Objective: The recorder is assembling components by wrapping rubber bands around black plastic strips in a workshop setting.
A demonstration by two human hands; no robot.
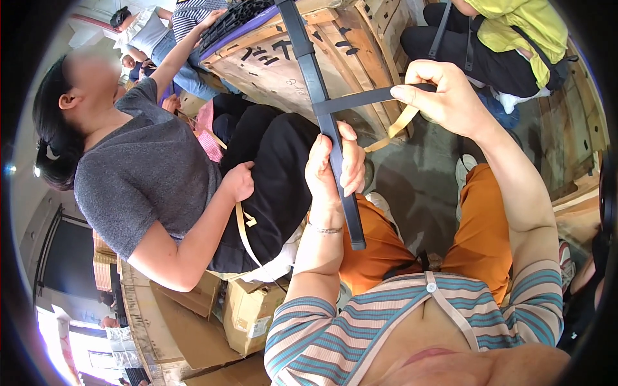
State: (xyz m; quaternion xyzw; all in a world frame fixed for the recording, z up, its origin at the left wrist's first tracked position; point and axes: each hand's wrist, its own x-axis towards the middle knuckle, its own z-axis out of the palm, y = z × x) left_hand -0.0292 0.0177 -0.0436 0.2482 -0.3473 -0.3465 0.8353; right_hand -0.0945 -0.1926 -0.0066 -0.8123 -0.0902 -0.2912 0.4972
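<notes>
My left hand (320, 170) is closed around a long, flat black bar (302, 48), which slants from the top edge down toward my lap. A black band of tape (357, 100) crosses the bar above that hand and runs taut to the right. Its far end is pinched between the thumb and fingers of my right hand (444, 96), raised at the upper right. From below the right hand hangs a narrow, curling pale yellow strip (403, 122); whether it is joined to the tape I cannot tell.
A large wooden crate (270, 64) stands ahead, with dark bars piled on top. Close on my left sits a person in a grey shirt (148, 167). Another person in a yellow top (515, 38) sits at the upper right. A cardboard box (248, 315) lies at the lower left.
</notes>
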